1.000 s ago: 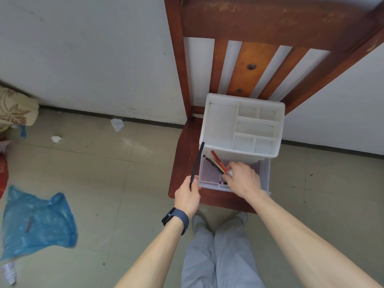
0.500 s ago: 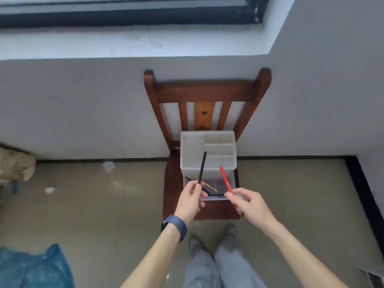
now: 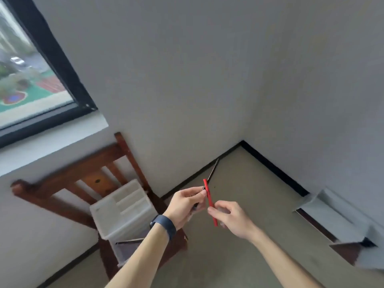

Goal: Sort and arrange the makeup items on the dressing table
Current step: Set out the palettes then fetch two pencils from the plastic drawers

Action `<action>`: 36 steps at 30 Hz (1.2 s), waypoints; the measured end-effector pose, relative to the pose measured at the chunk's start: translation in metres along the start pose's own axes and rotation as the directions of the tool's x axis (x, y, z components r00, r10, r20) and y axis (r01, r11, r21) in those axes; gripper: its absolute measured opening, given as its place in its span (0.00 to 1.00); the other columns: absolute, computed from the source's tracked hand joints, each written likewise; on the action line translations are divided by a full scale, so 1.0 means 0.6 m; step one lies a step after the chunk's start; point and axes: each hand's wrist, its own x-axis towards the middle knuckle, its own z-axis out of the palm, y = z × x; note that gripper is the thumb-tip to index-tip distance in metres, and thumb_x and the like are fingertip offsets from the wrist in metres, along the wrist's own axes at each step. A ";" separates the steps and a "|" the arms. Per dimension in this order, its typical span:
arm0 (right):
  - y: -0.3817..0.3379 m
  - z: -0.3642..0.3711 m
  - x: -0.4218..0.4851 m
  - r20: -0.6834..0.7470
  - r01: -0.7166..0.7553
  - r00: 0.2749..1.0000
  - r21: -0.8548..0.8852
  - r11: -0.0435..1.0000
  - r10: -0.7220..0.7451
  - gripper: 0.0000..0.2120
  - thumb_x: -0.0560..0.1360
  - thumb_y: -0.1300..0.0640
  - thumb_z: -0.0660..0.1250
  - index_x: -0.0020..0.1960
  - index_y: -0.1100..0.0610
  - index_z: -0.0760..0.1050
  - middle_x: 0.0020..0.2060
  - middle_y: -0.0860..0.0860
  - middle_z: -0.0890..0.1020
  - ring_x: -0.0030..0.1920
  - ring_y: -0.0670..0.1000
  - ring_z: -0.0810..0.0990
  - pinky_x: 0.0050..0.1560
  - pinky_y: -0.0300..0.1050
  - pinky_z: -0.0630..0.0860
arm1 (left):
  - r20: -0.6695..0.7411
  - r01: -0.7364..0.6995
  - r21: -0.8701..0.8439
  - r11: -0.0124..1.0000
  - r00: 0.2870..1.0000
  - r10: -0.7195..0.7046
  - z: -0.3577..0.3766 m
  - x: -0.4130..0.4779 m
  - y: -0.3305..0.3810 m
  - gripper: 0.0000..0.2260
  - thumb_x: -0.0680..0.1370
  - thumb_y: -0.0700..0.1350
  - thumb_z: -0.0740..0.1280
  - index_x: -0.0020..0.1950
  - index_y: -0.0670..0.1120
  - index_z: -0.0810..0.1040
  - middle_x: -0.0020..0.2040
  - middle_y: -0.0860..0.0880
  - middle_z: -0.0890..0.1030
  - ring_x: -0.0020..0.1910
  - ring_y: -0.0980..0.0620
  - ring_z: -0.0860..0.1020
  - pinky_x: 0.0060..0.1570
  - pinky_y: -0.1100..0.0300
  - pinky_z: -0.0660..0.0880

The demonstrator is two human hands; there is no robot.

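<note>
My left hand (image 3: 185, 204) grips a thin black makeup pencil (image 3: 212, 172) that points up and to the right. My right hand (image 3: 230, 219) pinches a red makeup pencil (image 3: 209, 201), held nearly upright just beside the black one. Both hands are raised in front of me, to the right of the chair. A white compartmented organizer (image 3: 122, 208) sits on the wooden chair (image 3: 83, 173) at lower left, and its clear drawer (image 3: 126, 249) is pulled out with a dark pencil lying in it.
The chair stands against a grey wall under a black-framed window (image 3: 41, 80). A room corner with black skirting lies beyond my hands. Grey folded cardboard (image 3: 340, 223) rests on the floor at the right.
The view has swung up and right and tilted. Both hands have lifted away from the drawer and come closer together, so the red and black pencils now nearly touch.
</note>
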 end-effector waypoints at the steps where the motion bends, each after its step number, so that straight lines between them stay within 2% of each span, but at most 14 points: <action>1: 0.010 -0.030 -0.018 -0.048 -0.001 0.999 0.016 1.000 0.002 0.16 0.80 0.51 0.69 0.36 0.56 0.73 0.26 0.48 0.70 0.29 0.49 0.69 0.34 0.43 0.64 | 0.073 0.006 0.007 1.000 0.997 -0.007 0.040 0.013 0.000 0.09 0.74 0.47 0.75 0.48 0.42 0.85 0.37 0.45 0.72 0.36 0.49 0.72 0.45 0.60 0.73; 3: 0.039 -0.094 -0.059 -0.138 -0.013 0.990 0.048 0.999 0.019 0.17 0.79 0.50 0.69 0.33 0.51 0.73 0.25 0.46 0.70 0.29 0.48 0.69 0.33 0.43 0.64 | 0.153 0.039 0.057 0.998 0.987 -0.047 0.127 0.032 -0.007 0.10 0.73 0.49 0.75 0.47 0.43 0.84 0.39 0.44 0.76 0.39 0.47 0.76 0.45 0.58 0.74; 7: 0.109 -0.219 -0.162 -0.269 -0.039 0.961 0.096 0.995 0.064 0.19 0.79 0.47 0.69 0.30 0.48 0.72 0.24 0.43 0.70 0.28 0.45 0.70 0.33 0.39 0.65 | 0.238 0.057 0.164 0.985 0.967 -0.096 0.311 0.050 -0.041 0.13 0.73 0.48 0.74 0.52 0.41 0.83 0.44 0.44 0.83 0.43 0.47 0.80 0.46 0.57 0.77; 11: 0.183 -0.337 -0.280 -0.366 -0.047 0.926 0.125 0.991 0.090 0.16 0.77 0.41 0.69 0.42 0.54 0.82 0.28 0.44 0.75 0.30 0.43 0.72 0.36 0.40 0.67 | 0.319 0.018 0.282 0.959 0.941 -0.111 0.502 0.051 -0.087 0.10 0.75 0.43 0.73 0.52 0.38 0.84 0.43 0.44 0.83 0.39 0.49 0.80 0.42 0.57 0.78; 12: 0.203 -0.366 -0.312 -0.399 -0.040 0.912 0.139 0.989 0.093 0.16 0.77 0.40 0.69 0.45 0.53 0.83 0.30 0.44 0.76 0.31 0.42 0.73 0.36 0.39 0.68 | 0.333 0.009 0.297 0.955 0.936 -0.112 0.548 0.051 -0.100 0.08 0.76 0.41 0.72 0.52 0.38 0.84 0.44 0.44 0.83 0.39 0.50 0.80 0.43 0.57 0.79; 15: 0.268 -0.445 -0.416 -0.515 -0.003 0.846 0.249 0.969 0.135 0.14 0.75 0.38 0.71 0.48 0.48 0.83 0.33 0.42 0.80 0.31 0.41 0.76 0.36 0.37 0.71 | 0.372 -0.035 0.359 0.933 0.922 -0.109 0.679 0.051 -0.139 0.05 0.78 0.40 0.71 0.48 0.43 0.87 0.44 0.46 0.83 0.41 0.50 0.79 0.46 0.54 0.79; 17: 0.318 -0.493 -0.490 -0.591 0.040 0.781 0.371 0.928 0.203 0.15 0.75 0.39 0.72 0.49 0.51 0.82 0.29 0.43 0.76 0.31 0.45 0.75 0.35 0.40 0.72 | 0.398 -0.062 0.424 0.904 0.909 -0.124 0.763 0.049 -0.165 0.05 0.78 0.42 0.71 0.48 0.45 0.87 0.44 0.48 0.84 0.42 0.51 0.80 0.50 0.55 0.77; 20: 0.389 -0.551 -0.602 -0.663 0.156 0.675 0.556 0.816 0.323 0.14 0.74 0.42 0.74 0.49 0.53 0.83 0.31 0.48 0.76 0.32 0.46 0.75 0.35 0.41 0.73 | 0.436 -0.084 0.523 0.848 0.881 -0.182 0.890 0.042 -0.214 0.06 0.78 0.45 0.72 0.52 0.45 0.85 0.47 0.48 0.86 0.44 0.54 0.82 0.45 0.60 0.76; 22: 0.429 -0.584 -0.677 -0.707 0.284 0.586 0.636 0.717 0.395 0.19 0.65 0.45 0.75 0.52 0.54 0.84 0.35 0.50 0.80 0.36 0.46 0.78 0.36 0.42 0.74 | 0.488 -0.106 0.572 0.813 0.841 -0.233 0.977 0.032 -0.252 0.07 0.78 0.46 0.72 0.54 0.46 0.85 0.47 0.48 0.86 0.45 0.53 0.83 0.44 0.61 0.75; 24: 0.467 -0.610 -0.752 -0.748 0.362 0.486 0.643 0.675 0.453 0.25 0.60 0.49 0.71 0.56 0.55 0.83 0.36 0.52 0.80 0.38 0.48 0.79 0.38 0.43 0.76 | 0.540 -0.133 0.625 0.769 0.786 -0.302 1.069 0.017 -0.294 0.08 0.78 0.46 0.71 0.55 0.47 0.85 0.49 0.49 0.86 0.46 0.53 0.83 0.45 0.60 0.75; 27: 0.522 -0.635 -0.859 -0.799 0.411 0.291 0.601 0.686 0.526 0.21 0.64 0.55 0.72 0.56 0.51 0.83 0.42 0.53 0.83 0.42 0.49 0.82 0.42 0.40 0.79 | 0.608 -0.150 0.651 0.745 0.690 -0.393 1.209 -0.012 -0.361 0.08 0.78 0.42 0.71 0.56 0.43 0.84 0.47 0.47 0.86 0.43 0.52 0.84 0.41 0.63 0.78; 30: 0.572 -0.644 -0.958 -0.811 0.415 0.037 0.544 0.730 0.584 0.18 0.66 0.54 0.74 0.55 0.45 0.83 0.48 0.48 0.84 0.47 0.47 0.85 0.44 0.40 0.81 | 0.676 -0.208 0.671 0.712 0.567 -0.471 1.347 -0.051 -0.437 0.06 0.78 0.40 0.70 0.55 0.43 0.84 0.47 0.44 0.84 0.46 0.45 0.79 0.48 0.57 0.77; 34: 0.632 -0.631 -1.091 -0.696 0.475 -0.267 0.508 0.719 0.667 0.16 0.72 0.62 0.76 0.59 0.52 0.80 0.53 0.53 0.83 0.47 0.51 0.86 0.43 0.40 0.80 | 0.717 -0.283 0.689 0.668 0.399 -0.571 1.512 -0.126 -0.540 0.06 0.78 0.43 0.71 0.55 0.46 0.84 0.51 0.45 0.86 0.54 0.44 0.81 0.61 0.51 0.77; 36: 0.649 -0.614 -1.160 -0.619 0.491 -0.391 0.485 0.723 0.681 0.17 0.73 0.63 0.76 0.59 0.54 0.78 0.50 0.54 0.84 0.45 0.51 0.86 0.41 0.40 0.80 | 0.725 -0.311 0.689 0.655 0.305 -0.617 1.584 -0.172 -0.588 0.07 0.79 0.42 0.71 0.56 0.45 0.84 0.53 0.42 0.85 0.56 0.41 0.82 0.62 0.47 0.77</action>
